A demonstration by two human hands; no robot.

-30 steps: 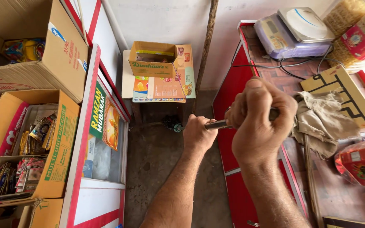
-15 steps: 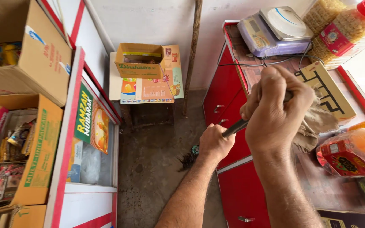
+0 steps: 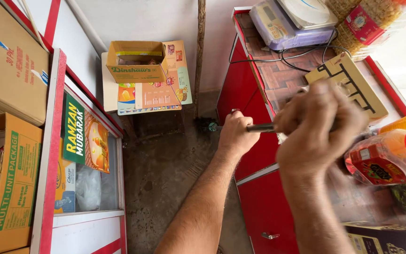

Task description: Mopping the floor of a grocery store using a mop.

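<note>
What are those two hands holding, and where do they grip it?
A thin dark rod. The left hand grips one end, the right hand the other; only the middle shows.

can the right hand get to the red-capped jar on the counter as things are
Probably yes. The right hand hovers just left of the red-capped jar with nothing between them, but it is shut on a dark rod that the left hand also grips.

two hands (image 3: 278, 136), three cardboard boxes (image 3: 137, 61)
</note>
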